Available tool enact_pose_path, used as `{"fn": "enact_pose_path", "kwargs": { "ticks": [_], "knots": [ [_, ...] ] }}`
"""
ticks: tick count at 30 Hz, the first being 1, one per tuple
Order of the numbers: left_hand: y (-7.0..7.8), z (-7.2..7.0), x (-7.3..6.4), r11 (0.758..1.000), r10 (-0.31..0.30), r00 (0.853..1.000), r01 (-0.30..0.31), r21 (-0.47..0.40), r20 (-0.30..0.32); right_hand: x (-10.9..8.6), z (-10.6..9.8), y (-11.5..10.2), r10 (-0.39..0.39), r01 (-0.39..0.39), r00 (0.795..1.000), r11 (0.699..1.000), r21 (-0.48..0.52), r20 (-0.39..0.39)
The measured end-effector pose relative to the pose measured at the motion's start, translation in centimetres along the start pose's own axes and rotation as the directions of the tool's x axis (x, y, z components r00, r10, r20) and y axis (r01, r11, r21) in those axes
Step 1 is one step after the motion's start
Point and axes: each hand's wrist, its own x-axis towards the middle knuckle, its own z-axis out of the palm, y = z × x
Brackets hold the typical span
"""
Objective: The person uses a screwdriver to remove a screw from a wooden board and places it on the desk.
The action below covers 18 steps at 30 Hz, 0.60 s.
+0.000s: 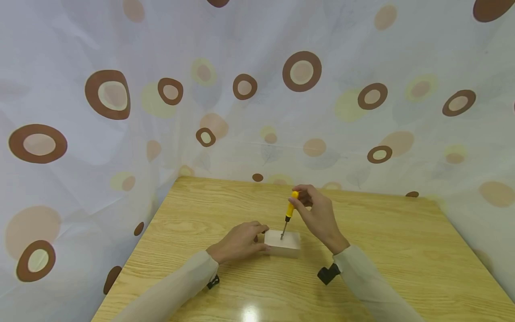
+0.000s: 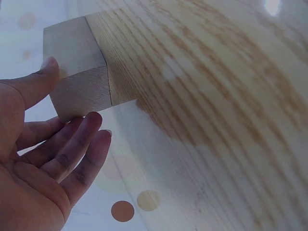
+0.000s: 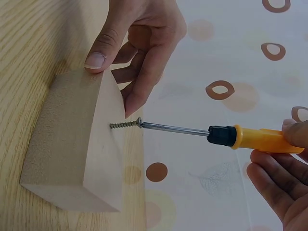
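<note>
A pale wooden block [image 1: 283, 245] lies on the wood-grained table. My left hand [image 1: 243, 241] grips its left end, thumb on the near side and fingers at the far side, as the left wrist view also shows. Out of the block's top face stands a screw [image 3: 125, 124], its tip in the wood and much of its thread exposed. A screwdriver [image 3: 221, 135] with a yellow handle and black collar meets the screw head with its metal shaft. My right hand [image 1: 318, 217] pinches the upper handle between thumb and fingers, above and right of the block. The screwdriver leans slightly right.
The table [image 1: 402, 250] has a light wood grain and ends at a patterned sheet [image 1: 257, 116] hung behind and at both sides. Black wrist devices, one by each sleeve, show near the table; the right one [image 1: 328, 273] hangs below the cuff.
</note>
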Motion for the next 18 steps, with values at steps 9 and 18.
{"fn": "enact_pose_path", "kwargs": {
  "ticks": [9, 18],
  "knots": [
    [0.02, -0.1, -0.07, 1.0, 0.0, 1.0, 0.0, -0.005, -0.002, 0.17, 0.09, -0.38, -0.008, 0.008, 1.0, 1.0, -0.01, 0.002],
    [-0.1, 0.01, -0.07, 1.0, 0.0, 1.0, 0.001, -0.008, 0.001, 0.15, 0.17, -0.43, 0.004, -0.004, 1.0, 1.0, -0.014, 0.012]
  ]
}}
